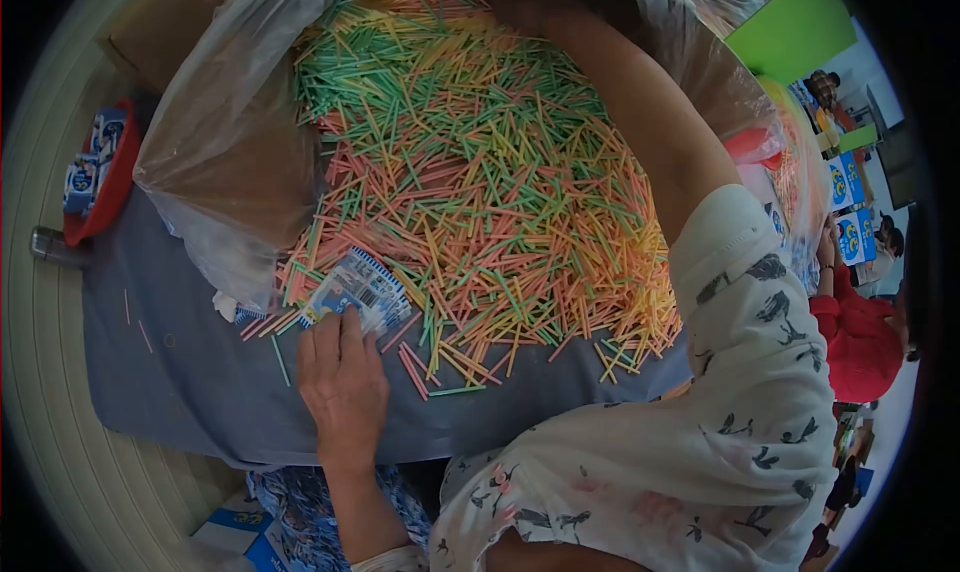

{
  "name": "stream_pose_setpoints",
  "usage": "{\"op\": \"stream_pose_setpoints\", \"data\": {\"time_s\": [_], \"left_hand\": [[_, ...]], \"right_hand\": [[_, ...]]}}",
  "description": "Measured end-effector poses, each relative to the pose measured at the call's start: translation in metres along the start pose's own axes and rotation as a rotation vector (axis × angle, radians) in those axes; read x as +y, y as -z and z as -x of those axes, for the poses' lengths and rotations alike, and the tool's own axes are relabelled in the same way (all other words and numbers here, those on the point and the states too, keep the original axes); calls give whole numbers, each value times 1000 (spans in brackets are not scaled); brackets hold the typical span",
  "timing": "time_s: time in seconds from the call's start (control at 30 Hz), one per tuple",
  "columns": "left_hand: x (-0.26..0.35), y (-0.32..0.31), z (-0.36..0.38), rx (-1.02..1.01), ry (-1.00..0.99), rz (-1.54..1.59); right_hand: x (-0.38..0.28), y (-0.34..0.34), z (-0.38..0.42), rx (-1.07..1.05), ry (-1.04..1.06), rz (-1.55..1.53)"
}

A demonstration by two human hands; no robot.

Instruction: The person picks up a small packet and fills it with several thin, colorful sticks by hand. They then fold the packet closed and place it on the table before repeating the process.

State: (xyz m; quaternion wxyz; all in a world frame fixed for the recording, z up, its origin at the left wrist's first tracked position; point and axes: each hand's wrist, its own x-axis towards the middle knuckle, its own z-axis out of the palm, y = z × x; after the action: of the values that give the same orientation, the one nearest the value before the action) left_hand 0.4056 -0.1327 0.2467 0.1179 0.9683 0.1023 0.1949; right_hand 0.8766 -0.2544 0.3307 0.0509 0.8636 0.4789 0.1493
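Sticks (pixel 480 182) lie mostly loose, heaped on the desk (pixel 200 372) and bag (pixel 235 187); a few packets (pixel 90 172) fill a basket (pixel 127 172). The left hand (pixel 343 382) holds a packet (pixel 358 290) by its near edge: barcode visible, words unreadable. The right hand (pixel 535 10) is at the heap's far edge; its grip cannot be told.

Small-goods packing workshop. A gray-covered table (pixel 200 392) carries a loose mass of pastel sticks (pixel 480 182) spilling from a large clear plastic bag (pixel 235 172); a red basket (pixel 105 177) of blue-and-white packets stands at its edge. Farther off, printed blue-and-white cartons (pixel 850 237) and a person in red (pixel 865 342) indicate shared packing work.
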Motion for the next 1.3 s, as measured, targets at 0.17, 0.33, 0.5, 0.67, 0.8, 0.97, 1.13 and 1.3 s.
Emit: {"op": "stream_pose_setpoints", "data": {"time_s": [0.17,0.33,0.5,0.67,0.8,0.97,1.13,1.3], "left_hand": [[4,1,-6,-33,46,-59],[2,-5,-4,10,-42,-105],[-4,0,-4,33,-21,100],[3,-1,-11,29,-46,-9],[17,-3,-16,90,-72,-170],[13,-23,-12,85,-70,-251],[-2,-6,-11,138,-18,51],[10,-10,-13,219,-95,-103]], "right_hand": [[-4,1,-2,61,17,-85],[-10,11,14,254,42,-286],[-25,14,59,590,57,-555],[-35,-6,80,666,29,-622],[-32,-17,84,374,-112,-600],[-46,24,98,30,-220,-601],[-41,21,113,427,-239,-1617],[-69,35,151,268,-410,-2051]]}}
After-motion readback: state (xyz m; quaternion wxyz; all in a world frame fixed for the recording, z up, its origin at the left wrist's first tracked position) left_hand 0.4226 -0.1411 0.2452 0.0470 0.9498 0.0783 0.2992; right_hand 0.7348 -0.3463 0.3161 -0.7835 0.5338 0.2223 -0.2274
